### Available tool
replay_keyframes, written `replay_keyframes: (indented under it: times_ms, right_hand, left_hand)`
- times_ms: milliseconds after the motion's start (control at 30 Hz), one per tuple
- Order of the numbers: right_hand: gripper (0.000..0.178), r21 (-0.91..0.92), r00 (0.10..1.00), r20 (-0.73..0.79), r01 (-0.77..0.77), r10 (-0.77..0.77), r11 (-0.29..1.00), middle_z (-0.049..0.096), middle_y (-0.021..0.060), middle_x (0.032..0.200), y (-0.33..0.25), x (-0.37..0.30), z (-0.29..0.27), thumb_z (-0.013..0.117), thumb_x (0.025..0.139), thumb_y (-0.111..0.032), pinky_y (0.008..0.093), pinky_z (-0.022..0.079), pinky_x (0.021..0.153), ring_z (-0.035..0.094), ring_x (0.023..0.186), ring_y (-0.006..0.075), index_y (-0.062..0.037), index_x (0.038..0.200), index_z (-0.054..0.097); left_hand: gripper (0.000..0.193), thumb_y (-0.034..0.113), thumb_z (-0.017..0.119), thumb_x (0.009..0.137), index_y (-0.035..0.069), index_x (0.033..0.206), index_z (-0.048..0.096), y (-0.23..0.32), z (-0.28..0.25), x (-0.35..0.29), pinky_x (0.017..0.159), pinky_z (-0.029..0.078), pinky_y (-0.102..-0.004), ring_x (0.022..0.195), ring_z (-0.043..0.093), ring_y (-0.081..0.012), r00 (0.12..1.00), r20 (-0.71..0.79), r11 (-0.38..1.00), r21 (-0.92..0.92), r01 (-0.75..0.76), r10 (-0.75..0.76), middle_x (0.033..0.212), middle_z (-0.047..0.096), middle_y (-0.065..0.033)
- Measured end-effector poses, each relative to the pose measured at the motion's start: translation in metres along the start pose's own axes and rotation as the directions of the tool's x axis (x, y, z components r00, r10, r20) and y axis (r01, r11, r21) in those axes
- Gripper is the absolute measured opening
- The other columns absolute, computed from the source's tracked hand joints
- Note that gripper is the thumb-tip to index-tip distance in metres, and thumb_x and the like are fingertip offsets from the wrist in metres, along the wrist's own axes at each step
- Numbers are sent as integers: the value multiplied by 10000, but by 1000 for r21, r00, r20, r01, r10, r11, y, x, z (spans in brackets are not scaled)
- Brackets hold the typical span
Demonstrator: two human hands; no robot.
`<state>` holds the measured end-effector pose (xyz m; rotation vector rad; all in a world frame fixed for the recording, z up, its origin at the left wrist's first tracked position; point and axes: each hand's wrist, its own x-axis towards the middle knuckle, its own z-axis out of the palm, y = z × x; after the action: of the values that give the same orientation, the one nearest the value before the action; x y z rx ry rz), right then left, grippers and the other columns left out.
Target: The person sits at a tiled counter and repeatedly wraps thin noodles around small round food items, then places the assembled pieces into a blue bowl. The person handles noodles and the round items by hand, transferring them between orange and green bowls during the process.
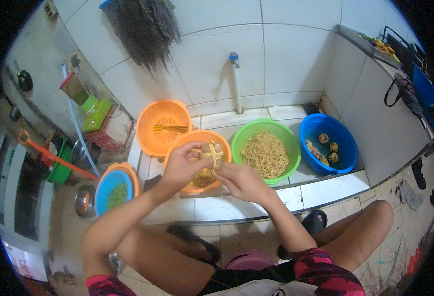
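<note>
Over the front orange basin (223, 143), my left hand (182, 165) pinches a pale round ball (214, 149) with noodle strands crossed around it. Close against the ball's lower side, my right hand (241, 181) has its fingers closed on a noodle strand. The fingers partly hide the ball. Some yellowish food (203, 178) lies in the basin under my hands. To the right, a green basket (296, 165) holds a heap of thick noodles (265, 154). Several similar wrapped balls (334, 147) lie in the blue basin (351, 157) farther right.
Behind stands an orange colander (145, 118) with thin yellow-brown strips. At left are a light-blue bowl (100, 197) of green pieces, a metal bowl (82, 207) and a green appliance (97, 118). A tap pipe (237, 89) rises at the wall. A low tiled ledge (236, 209) runs before my legs.
</note>
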<state>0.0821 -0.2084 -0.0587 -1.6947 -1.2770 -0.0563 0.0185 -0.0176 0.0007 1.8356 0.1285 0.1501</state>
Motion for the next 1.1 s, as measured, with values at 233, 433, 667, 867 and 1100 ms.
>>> replay_keyframes:
  times_ms: [233,433,667,867,1100]
  right_hand:
    - [138,-182,999,-12,28,-31,983,599,151,843,-8,4,-29,612,824,-109,442,508,669,618,779,359,-20,927,629]
    - [120,-282,997,82,16,8,959,610,153,845,-10,0,-47,607,819,-120,446,511,683,628,793,352,-26,888,635]
    - [147,-136,971,235,75,-41,988,617,145,853,-22,3,-29,607,834,-125,442,501,673,630,806,351,-47,954,641]
    - [140,-182,955,296,74,-17,980,615,143,844,-25,0,-24,606,852,-143,439,500,669,627,787,346,-47,948,639]
    - [128,-144,958,287,66,-22,987,609,146,855,-27,1,-19,597,846,-114,438,492,710,615,829,350,-37,942,631]
  left_hand:
    - [411,55,726,780,-34,1164,612,-12,-9,-3,828,521,-255,1014,598,-125,968,181,917,328,-228,176,1082,615,-62]
    - [394,124,715,830,-44,1167,600,-8,-3,-9,849,516,-264,940,627,-120,977,118,984,32,173,-175,1079,647,-87]
    - [360,193,681,877,-47,1132,600,-1,-7,-4,818,497,-243,936,620,-113,969,-47,969,33,243,-241,1032,645,-82]
    - [360,208,657,897,-62,1128,597,-9,0,-6,872,520,-269,970,628,-133,946,108,905,-275,325,-306,1089,630,-88]
    - [351,176,686,861,-54,1106,586,-9,-4,-6,782,516,-230,909,636,-110,956,35,954,-63,293,-291,989,645,-95]
